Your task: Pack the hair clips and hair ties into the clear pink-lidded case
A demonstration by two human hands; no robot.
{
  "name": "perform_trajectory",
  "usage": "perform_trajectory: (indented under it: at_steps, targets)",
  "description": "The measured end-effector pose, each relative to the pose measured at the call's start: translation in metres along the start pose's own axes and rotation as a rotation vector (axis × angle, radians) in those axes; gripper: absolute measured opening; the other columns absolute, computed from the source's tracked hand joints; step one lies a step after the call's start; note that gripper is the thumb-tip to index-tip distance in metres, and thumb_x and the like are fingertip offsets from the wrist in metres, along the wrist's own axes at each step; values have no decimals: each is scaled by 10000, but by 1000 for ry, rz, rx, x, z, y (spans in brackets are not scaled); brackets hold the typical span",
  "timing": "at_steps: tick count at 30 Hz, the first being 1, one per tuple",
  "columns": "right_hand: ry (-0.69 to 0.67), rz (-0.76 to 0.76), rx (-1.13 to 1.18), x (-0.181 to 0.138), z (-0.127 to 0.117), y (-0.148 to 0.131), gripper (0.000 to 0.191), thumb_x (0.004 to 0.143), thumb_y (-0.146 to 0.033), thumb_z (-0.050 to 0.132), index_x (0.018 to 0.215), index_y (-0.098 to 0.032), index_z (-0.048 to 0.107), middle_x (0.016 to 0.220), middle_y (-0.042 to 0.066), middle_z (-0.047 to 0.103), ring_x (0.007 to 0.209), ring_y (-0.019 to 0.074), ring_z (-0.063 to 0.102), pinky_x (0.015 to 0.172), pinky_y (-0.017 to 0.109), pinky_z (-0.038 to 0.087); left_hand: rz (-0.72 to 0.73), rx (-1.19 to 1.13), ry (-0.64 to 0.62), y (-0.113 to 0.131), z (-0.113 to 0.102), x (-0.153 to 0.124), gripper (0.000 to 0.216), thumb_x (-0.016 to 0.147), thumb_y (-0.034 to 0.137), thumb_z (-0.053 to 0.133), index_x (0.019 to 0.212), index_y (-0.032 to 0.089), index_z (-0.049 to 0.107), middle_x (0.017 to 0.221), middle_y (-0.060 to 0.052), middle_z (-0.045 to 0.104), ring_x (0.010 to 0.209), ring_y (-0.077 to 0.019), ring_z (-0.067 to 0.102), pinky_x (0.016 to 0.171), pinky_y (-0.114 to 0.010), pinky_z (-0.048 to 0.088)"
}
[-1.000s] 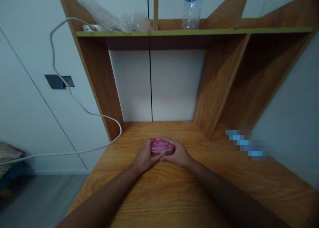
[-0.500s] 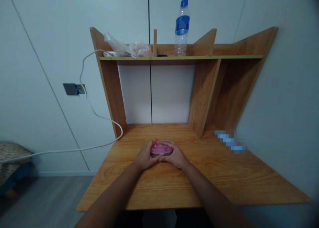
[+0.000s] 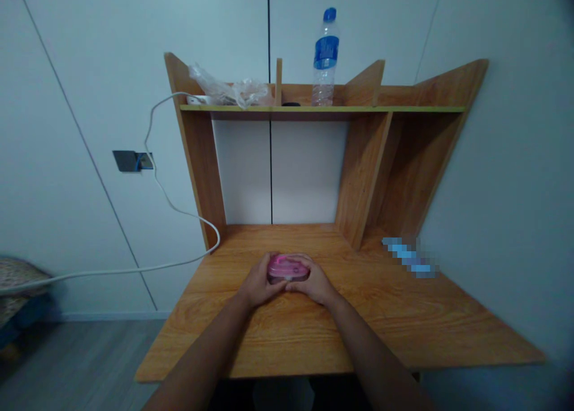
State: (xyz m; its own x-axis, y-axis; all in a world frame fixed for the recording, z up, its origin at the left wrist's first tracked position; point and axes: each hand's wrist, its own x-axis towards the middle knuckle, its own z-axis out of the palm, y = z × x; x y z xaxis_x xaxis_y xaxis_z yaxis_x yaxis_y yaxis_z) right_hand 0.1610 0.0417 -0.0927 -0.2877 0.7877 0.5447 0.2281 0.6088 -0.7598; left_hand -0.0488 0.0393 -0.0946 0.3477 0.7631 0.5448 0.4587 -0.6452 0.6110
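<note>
The view sits slightly lower than a moment ago; my left hand (image 3: 259,283) and right hand (image 3: 314,283) stay cupped, fingers closed on the pink plastic case (image 3: 288,268) on the wooden desk (image 3: 278,333). I can't see inside it. A water bottle (image 3: 325,58) stands on the shelf (image 3: 323,108).

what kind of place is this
Probably a study corner in a bedroom or dorm room: a built-in light wooden desk with a green-edged upper shelf, a clear plastic water bottle with a blue label, and patterned bedding at lower left.
</note>
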Motion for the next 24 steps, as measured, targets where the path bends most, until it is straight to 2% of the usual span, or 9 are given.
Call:
perform_trajectory:
  at_steps: [3,8,13,19,24]
  targets:
    - [35,-6,-41,-1,-2,2,644,588,-361,909,1185,-268,686,1286,82,600,1230,261,559,1073,429,446,-15,4,6,-3,-2,-1,912,691,427,815,1429,190,335,1296,-143,607,1127,-290,632,975,-430,518]
    - [86,-19,-146,-3,-5,1,582,630,-333,881,1179,-283,693,1391,90,507,1330,269,465,1124,449,395,-31,12,-6,-7,-3,-1,902,679,468,818,1424,183,396,1356,-147,584,1212,-309,594,1045,-433,481]
    - [131,-24,-236,-5,-14,1,552,703,-344,833,1227,-289,667,1356,92,530,1314,269,476,1137,462,374,-73,38,12,-12,-2,0,988,654,465,840,1463,167,355,1378,-165,567,1229,-336,580,1044,-474,473]
    - [59,-51,-308,-7,-14,-7,682,678,-345,848,1315,-298,607,1403,90,518,1348,293,450,1149,482,367,-13,46,-18,-9,-4,-2,1060,558,562,872,1433,176,415,1423,-172,534,1293,-358,528,1105,-489,417]
    - [-28,-71,-353,-8,-13,-12,635,807,-322,733,1406,-310,523,1503,81,456,1395,289,419,1165,509,347,39,59,-10,1,-9,-4,955,682,575,793,1459,197,385,1430,-160,537,1283,-332,546,1090,-477,438]
